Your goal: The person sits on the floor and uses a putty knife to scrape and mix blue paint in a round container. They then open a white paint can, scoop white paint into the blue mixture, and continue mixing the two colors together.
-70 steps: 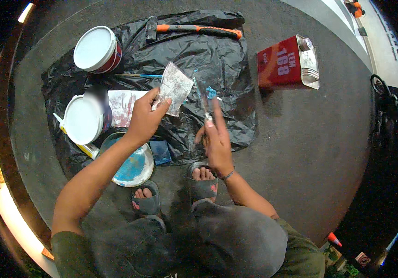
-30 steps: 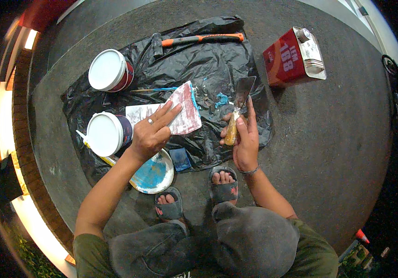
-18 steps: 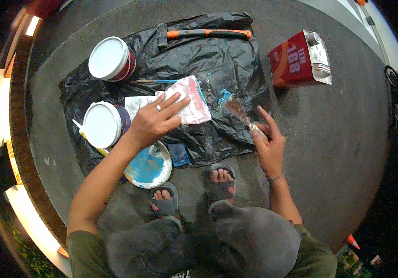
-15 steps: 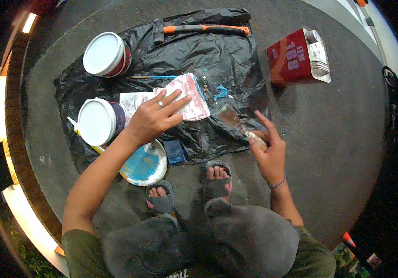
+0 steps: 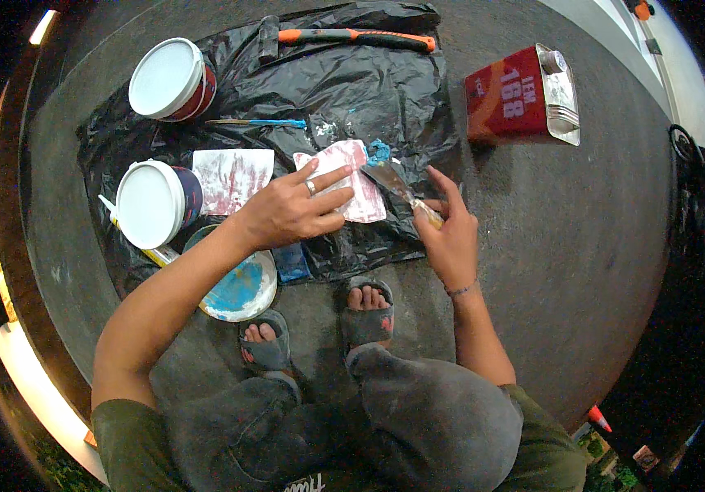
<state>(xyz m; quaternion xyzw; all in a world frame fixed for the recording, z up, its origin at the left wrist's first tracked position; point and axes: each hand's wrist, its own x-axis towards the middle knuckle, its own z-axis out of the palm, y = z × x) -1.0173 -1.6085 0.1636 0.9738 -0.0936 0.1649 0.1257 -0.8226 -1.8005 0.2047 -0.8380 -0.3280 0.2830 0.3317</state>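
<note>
White-and-red smeared sheet (image 5: 366, 205) lies on the black plastic (image 5: 369, 86) under the left hand (image 5: 288, 215); earlier it overlapped the 2nd sheet (image 5: 233, 180) and the end of a blue-ended stick (image 5: 278, 124), now I see it clear of both; left hand spread, fingers laid over the top, can't tell if it pinches; right hand (image 5: 453, 242) closed round the handle of the scraper (image 5: 388, 177), forefinger out straight; blade was off the sheet, now at its right edge, beside a blue clump (image 5: 378, 151); can't tell if touching; I count 2 sheets, 1 scraper, 1 clump, 1 stick, 2 lidded tubs (image 5: 165, 78), 1 paint-smeared round lid (image 5: 241, 299), 1 dark blue square (image 5: 292, 262), 1 yellow tube (image 5: 159, 256), 1 hammer (image 5: 344, 37); off the plastic, 1 red can (image 5: 506, 94), 2 sandals (image 5: 369, 325).
</note>
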